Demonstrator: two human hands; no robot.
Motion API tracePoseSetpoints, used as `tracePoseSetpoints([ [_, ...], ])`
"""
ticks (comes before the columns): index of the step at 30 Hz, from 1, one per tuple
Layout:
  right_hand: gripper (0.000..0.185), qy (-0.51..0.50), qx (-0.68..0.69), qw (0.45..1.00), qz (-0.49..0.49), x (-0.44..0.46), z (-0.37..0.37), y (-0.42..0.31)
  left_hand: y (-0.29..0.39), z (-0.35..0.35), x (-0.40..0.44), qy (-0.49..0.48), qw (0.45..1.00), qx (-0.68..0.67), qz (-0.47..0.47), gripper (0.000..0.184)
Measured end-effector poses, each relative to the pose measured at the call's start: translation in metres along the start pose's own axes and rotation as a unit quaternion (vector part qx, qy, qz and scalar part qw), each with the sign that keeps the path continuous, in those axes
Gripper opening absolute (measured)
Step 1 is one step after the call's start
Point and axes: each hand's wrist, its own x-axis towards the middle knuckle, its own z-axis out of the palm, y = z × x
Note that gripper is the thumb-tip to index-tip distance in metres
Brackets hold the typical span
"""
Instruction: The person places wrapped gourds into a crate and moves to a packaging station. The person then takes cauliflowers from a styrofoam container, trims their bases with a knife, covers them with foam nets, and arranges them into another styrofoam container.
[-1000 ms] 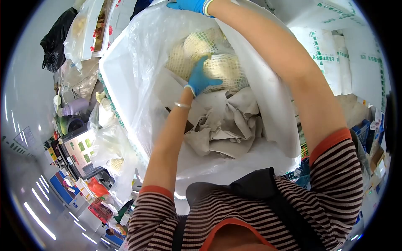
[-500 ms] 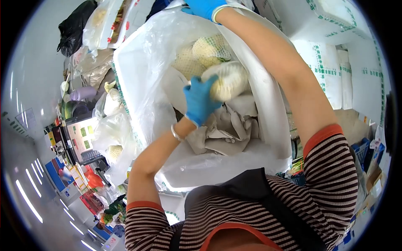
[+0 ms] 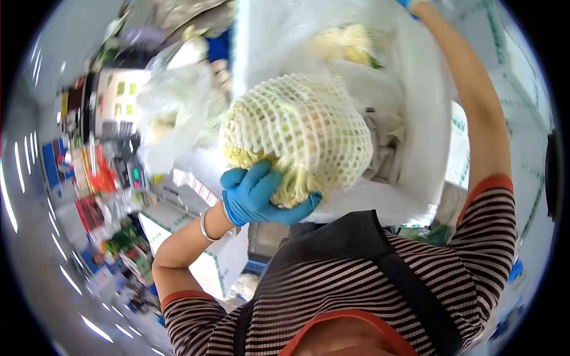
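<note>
The left hand (image 3: pixel 261 193), in a blue glove, gripped the near left underside of a big cauliflower (image 3: pixel 297 133), fingers bent and thumb spread apart along the pale stems. The right hand (image 3: pixel 408 5), also gloved in blue, was cut off by the far edge of the view, so its grip could not be told.

The cauliflower was round and creamy, with a yellower tint low on its left side and hints of green under a stretchy white foam net. It was held over the near left part of a white foam box (image 3: pixel 424 130); whether it touched the box could not be told.

The box was the largest thing around, lined with cloudy plastic. On its far side lay more cauliflower (image 3: pixel 356 44), blurred, and to the right, crumpled grey paper (image 3: pixel 389 139). White foam boxes (image 3: pixel 519 53) with green print stood on the right. On the left hung or lay a clear plastic bag (image 3: pixel 178 101), with a lit screen (image 3: pixel 119 95) beyond it. Nearer were a red basket (image 3: pixel 89 210), a red bag (image 3: pixel 102 173) and a small green number display (image 3: pixel 136 175).
</note>
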Motion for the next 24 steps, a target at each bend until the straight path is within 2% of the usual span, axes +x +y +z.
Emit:
tracePoseSetpoints([
  [2,0.035,0.048,-0.028,0.997,-0.052,-0.003,-0.007,0.002,0.004,-0.035,-0.025,0.032,0.998,0.049,-0.006,0.045],
  [4,0.038,-0.076,-0.095,0.993,-0.006,-0.039,-0.078,-0.064,0.012,-0.089,-0.070,0.059,0.995,0.058,-0.052,0.046],
  [5,0.039,-0.063,-0.067,0.995,-0.026,-0.051,-0.080,-0.074,0.018,-0.113,-0.093,0.082,0.992,0.056,-0.077,0.048],
  [6,0.043,-0.051,-0.038,0.997,-0.046,-0.062,-0.080,-0.085,0.023,-0.141,-0.113,0.064,0.992,0.072,-0.086,0.048],
  [8,0.048,-0.040,0.142,0.984,-0.096,-0.123,-0.116,-0.162,0.036,-0.187,-0.150,0.054,0.986,0.094,-0.125,0.046],
  [9,0.049,-0.155,0.279,0.944,-0.079,-0.160,-0.138,-0.212,0.042,-0.180,-0.152,0.055,0.982,0.106,-0.144,0.045],
  [10,0.052,-0.260,0.397,0.880,-0.031,-0.196,-0.159,-0.261,0.044,-0.197,-0.168,0.067,0.978,0.118,-0.158,0.045],
  [11,0.053,-0.323,0.481,0.811,-0.079,-0.220,-0.152,-0.290,0.049,-0.205,-0.177,0.072,0.975,0.119,-0.173,0.047],
  [12,0.054,-0.393,0.556,0.724,-0.112,-0.243,-0.144,-0.318,0.054,-0.210,-0.187,0.076,0.973,0.115,-0.186,0.049],
  [13,0.050,-0.451,0.620,0.636,-0.086,-0.263,-0.130,-0.342,0.058,-0.209,-0.192,0.082,0.972,0.106,-0.195,0.050],
  [15,0.044,-0.396,0.746,0.478,0.241,-0.302,-0.097,-0.382,0.070,-0.188,-0.193,0.100,0.964,0.121,-0.215,0.053],
  [17,0.037,-0.356,0.748,0.553,0.087,-0.316,-0.057,-0.355,0.092,-0.157,-0.187,0.145,0.947,0.163,-0.235,0.054],
  [18,0.034,-0.334,0.738,0.586,0.013,-0.319,-0.059,-0.343,0.101,-0.157,-0.184,0.111,0.957,0.144,-0.226,0.053],
  [21,0.028,-0.370,0.745,0.552,0.056,-0.337,-0.085,-0.320,0.111,-0.163,-0.173,0.009,0.987,0.006,-0.163,0.053],
  [22,0.026,-0.377,0.763,0.525,0.036,-0.341,-0.084,-0.308,0.108,-0.163,-0.168,0.003,0.988,-0.077,-0.134,0.057],
  [24,0.026,-0.391,0.745,0.538,0.045,-0.343,-0.083,-0.291,0.103,-0.162,-0.157,-0.041,0.984,-0.127,-0.120,0.057],
])
